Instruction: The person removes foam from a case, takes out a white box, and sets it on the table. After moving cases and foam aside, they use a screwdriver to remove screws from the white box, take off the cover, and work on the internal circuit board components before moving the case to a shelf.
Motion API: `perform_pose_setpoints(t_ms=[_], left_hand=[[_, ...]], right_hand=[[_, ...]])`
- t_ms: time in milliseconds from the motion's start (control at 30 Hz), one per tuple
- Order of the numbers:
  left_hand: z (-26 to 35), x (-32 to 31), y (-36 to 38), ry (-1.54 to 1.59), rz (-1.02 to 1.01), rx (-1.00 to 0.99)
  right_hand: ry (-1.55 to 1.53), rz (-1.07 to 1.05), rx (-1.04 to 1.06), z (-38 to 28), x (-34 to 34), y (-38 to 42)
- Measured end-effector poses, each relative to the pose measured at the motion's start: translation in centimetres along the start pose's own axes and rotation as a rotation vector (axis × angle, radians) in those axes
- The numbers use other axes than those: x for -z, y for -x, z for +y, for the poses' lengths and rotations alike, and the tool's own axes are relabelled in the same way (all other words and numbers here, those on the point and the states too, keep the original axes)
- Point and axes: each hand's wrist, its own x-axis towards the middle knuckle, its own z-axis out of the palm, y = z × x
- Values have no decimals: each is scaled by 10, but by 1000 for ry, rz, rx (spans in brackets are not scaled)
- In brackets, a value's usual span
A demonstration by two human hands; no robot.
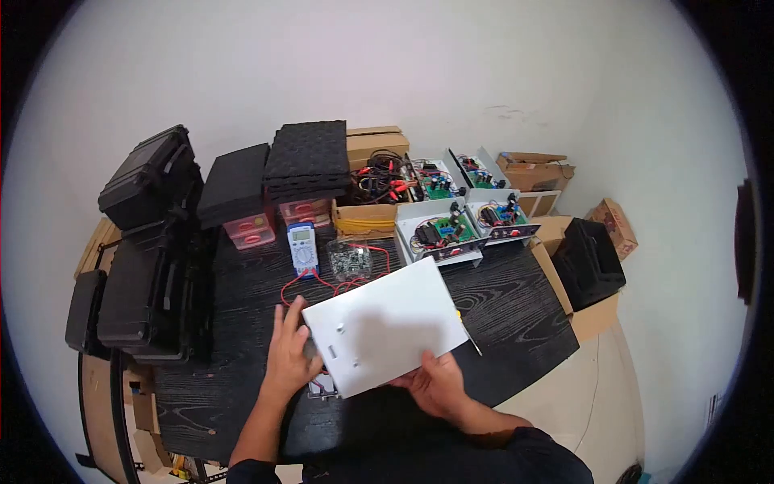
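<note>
A white metal panel [395, 323] with a few small holes near its left end is held tilted above the black table. My right hand [439, 383] grips its lower edge, thumb on the white face and fingers underneath. At the panel's left edge is my left hand [290, 347], its fingers apart and raised beside the edge; whether it bears any weight is unclear. Beneath the panel, a small part with wires [321, 385] shows partly. Behind it lie a blue multimeter [303, 248] with red leads and a clear bag of small parts [351, 261].
Open chassis with green circuit boards [442, 232] stand at the back right. A cardboard box of cables [367, 219] is behind the bag. Black cases [141, 282] are stacked at left, foam sheets [310, 157] top pink drawers, and a carton with black foam [592, 319] stands right.
</note>
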Motion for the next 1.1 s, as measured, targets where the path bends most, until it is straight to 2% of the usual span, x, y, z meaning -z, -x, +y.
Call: perform_pose_setpoints(t_ms=[33,200,367,567,667,767,867,967,1100], left_hand=[[1,2,5,-5,-52,118],[-21,-8,45,242,97,440],[-42,-38,87,483,124,677],[-48,-52,93,526,65,680],[-45,-50,90,449,7,650],[-37,-45,82,373,-58,644],[-32,-43,76,372,-80,681],[-34,-44,76,331,-78,639],[-33,-45,77,369,-94,681]], right_hand=[[18,59,70,-10,8,-2],[-32,350,492,-76,58,-12],[-2,647,653,-134,158,-15],[54,842,682,-171,242,-24],[47,899,686,-177,281,-33],[44,886,654,-182,292,-40],[29,902,630,-184,308,-50],[52,932,542,-183,315,-55],[38,890,540,-176,317,-60]])
